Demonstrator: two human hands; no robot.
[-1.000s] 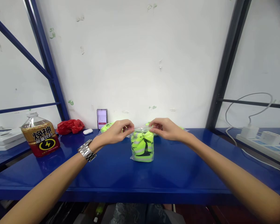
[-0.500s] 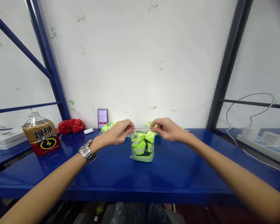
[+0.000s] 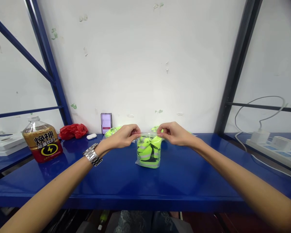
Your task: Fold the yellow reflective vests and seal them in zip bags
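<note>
A clear plastic bag (image 3: 148,152) stands upright on the blue table (image 3: 184,174), its base on the surface. Bundled neon-yellow straps with pale grey stripes fill it. My left hand (image 3: 126,135), with a metal watch (image 3: 92,154) on the wrist, pinches the left corner of the bag's top edge. At the right corner, the fingers of my right hand (image 3: 172,133) are closed on the same edge. Between them the top edge is drawn out sideways. Behind my left hand lies more neon-yellow material (image 3: 112,131) in clear plastic; another piece is partly hidden behind my right hand.
A large drink bottle (image 3: 43,140) stands at the left, by a red plastic bag (image 3: 74,130) and a small white case (image 3: 91,136). A phone (image 3: 106,123) leans against the wall. White boxes (image 3: 7,145) are far left; a power strip (image 3: 276,149) with cables lies right.
Both hands keep their pinch on the bag's top corners. The top edge looks slightly more opened into a loop, and the view has shifted a little.
</note>
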